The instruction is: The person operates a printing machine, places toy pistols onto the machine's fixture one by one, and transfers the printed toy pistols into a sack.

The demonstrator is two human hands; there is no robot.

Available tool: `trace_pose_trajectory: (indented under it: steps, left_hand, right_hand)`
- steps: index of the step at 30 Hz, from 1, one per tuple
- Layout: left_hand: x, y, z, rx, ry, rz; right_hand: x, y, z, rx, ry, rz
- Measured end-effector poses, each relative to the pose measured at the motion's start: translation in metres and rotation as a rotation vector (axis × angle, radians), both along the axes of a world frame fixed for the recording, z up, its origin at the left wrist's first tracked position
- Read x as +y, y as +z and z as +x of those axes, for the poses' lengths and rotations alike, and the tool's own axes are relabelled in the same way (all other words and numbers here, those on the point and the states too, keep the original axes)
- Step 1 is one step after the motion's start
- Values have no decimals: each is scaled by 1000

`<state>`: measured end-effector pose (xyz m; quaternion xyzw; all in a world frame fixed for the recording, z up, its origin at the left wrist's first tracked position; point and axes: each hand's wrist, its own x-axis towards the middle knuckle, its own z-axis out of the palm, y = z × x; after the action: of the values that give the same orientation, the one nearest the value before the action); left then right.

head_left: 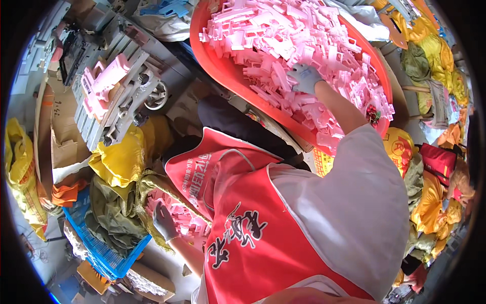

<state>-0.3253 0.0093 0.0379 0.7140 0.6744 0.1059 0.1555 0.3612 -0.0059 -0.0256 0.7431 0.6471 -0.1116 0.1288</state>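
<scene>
Pink plastic parts (298, 55) fill the red basin (212, 61) under my gloved right hand (305, 77), fingers curled into the heap, grip unclear, while my left hand (164, 221) rests half-open beside pink parts in the sack (185, 215).

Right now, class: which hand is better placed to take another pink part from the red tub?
Right. The right hand already rests on the pink parts in the red tub; the left hand is far below, at the sack.
</scene>
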Motion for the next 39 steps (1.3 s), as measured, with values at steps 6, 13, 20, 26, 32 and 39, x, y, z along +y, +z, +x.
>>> trace_pose_trajectory:
  steps: [6,13,20,26,32,39]
  left_hand:
    - [52,49,47,-183,-62,167]
    - [114,158,118,-300,-154,562]
    - [174,188,163,-331,-351,713]
    - [197,189,173,-401,-337,606]
    - [213,195,183,-413,-379,495]
    - [233,208,192,-351,-454,386]
  right_hand:
    - [3,-15,-15,65,34,164]
    - [4,-7,-47,890,-146,640]
    - [4,19,-62,1039,-260,645]
    - [-2,34,-77,1080,-308,592]
    - [5,43,-91,1167,-336,584]
    - [30,96,-99,1246,-232,599]
